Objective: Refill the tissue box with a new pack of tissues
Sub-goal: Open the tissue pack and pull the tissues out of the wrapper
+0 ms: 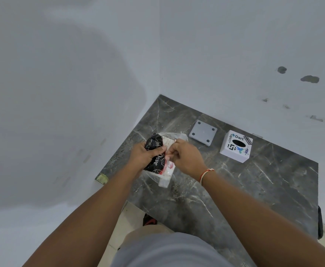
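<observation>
A tissue pack point(158, 164) in a black, white and clear plastic wrapper is held above the dark marble table point(254, 180). My left hand point(144, 156) grips its black side. My right hand point(186, 158) pinches the wrapper's edge at the pack's middle. White tissues show at the pack's lower end. To the right stands the white cube tissue box point(236, 146), covered in stickers, its oval slot facing up. Its grey square base plate point(203, 134) lies flat between the box and the pack.
The table sits in a corner between two pale walls point(61, 93). A small yellow-green sticker point(102, 178) marks the table's left corner. Below the front edge are floor tiles and a red-and-black object point(149, 220).
</observation>
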